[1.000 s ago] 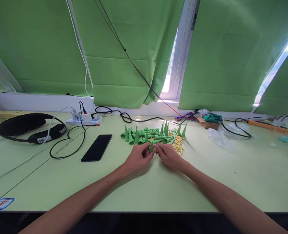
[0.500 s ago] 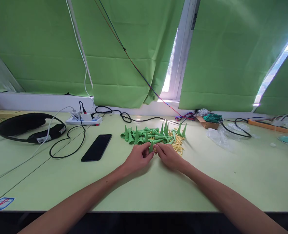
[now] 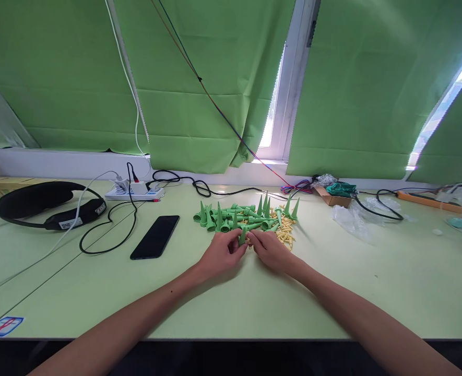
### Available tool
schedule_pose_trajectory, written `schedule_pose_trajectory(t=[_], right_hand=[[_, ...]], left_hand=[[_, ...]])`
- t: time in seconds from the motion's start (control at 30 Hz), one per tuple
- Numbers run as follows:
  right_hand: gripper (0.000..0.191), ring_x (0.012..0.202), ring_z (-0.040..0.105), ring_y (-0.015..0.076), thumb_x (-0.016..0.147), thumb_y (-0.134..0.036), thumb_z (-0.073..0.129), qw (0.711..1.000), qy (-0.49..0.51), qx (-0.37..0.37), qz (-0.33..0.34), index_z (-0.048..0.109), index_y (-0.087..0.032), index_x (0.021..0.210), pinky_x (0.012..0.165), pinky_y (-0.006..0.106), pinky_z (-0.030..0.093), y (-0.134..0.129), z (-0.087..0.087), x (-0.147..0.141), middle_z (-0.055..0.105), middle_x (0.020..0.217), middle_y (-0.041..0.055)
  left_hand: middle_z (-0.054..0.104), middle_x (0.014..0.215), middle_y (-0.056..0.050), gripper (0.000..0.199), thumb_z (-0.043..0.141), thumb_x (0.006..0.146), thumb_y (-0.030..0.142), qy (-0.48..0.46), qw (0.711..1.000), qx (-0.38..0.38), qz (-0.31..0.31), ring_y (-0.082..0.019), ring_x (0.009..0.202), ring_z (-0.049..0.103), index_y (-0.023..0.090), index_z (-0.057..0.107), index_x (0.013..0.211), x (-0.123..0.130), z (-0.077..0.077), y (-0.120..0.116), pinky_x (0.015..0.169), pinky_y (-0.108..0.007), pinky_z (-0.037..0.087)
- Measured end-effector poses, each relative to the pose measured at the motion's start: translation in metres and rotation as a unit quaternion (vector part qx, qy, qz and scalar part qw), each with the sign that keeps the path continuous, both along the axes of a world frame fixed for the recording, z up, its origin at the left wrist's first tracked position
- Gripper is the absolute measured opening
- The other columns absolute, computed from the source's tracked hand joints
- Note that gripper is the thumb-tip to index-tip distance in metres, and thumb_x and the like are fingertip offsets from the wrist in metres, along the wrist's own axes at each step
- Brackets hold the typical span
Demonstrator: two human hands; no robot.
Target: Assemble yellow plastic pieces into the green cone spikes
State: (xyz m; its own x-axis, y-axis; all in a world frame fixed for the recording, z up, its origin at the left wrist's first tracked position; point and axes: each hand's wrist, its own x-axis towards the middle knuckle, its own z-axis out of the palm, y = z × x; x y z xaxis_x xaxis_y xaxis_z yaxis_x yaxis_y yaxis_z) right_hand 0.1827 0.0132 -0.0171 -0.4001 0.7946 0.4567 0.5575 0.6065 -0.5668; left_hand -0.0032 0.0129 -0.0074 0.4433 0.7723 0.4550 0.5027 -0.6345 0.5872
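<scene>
My left hand [image 3: 223, 253] is closed round a green cone [image 3: 243, 236], which points upward between thumb and fingers. Close against it, my right hand [image 3: 269, 249] pinches a small yellowish piece [image 3: 249, 242] beside the cone's lower end. Just beyond both hands lies a pile of green cones [image 3: 250, 213], several of them upright and others on their sides. Small yellow pieces [image 3: 286, 233] are heaped at the right of the pile, partly behind my right hand.
A black phone [image 3: 155, 237] lies left of my hands. Farther left are a black headset [image 3: 76, 211], cables and a white power strip [image 3: 135, 191]. Back right are a small cardboard box [image 3: 332, 198], clear plastic [image 3: 352, 219] and an orange strip [image 3: 430, 202].
</scene>
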Motion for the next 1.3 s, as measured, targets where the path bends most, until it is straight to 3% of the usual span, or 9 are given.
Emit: schedule_pose_trajectory(t=[0.9,1.3], right_hand=[[0.04,0.056,0.04,0.012,0.104,-0.036,0.03,1.0,0.004,-0.012,0.013,0.043,-0.02,0.069,0.059,0.027,0.028,-0.001,0.002,0.0,0.05,0.061,-0.0027],[0.039,0.048,0.046,0.0105,0.103,-0.039,0.033,0.989,0.093,-0.109,0.027,0.037,-0.021,0.069,0.056,0.025,0.038,-0.007,0.009,-0.004,0.05,0.057,-0.0046]], left_hand=[[0.042,0.053,0.007,0.026,0.056,0.085,0.027,-0.006,1.0,0.004,-0.006,-0.008,0.049,0.037,0.019,0.04,0.065,0.0,0.0,0.0,0.05,-0.023,0.028],[0.044,0.054,0.007,0.015,0.058,0.086,0.029,-0.035,0.999,-0.008,0.018,-0.008,0.051,0.039,0.018,0.056,0.078,0.0,0.003,0.001,0.051,-0.022,0.031]])
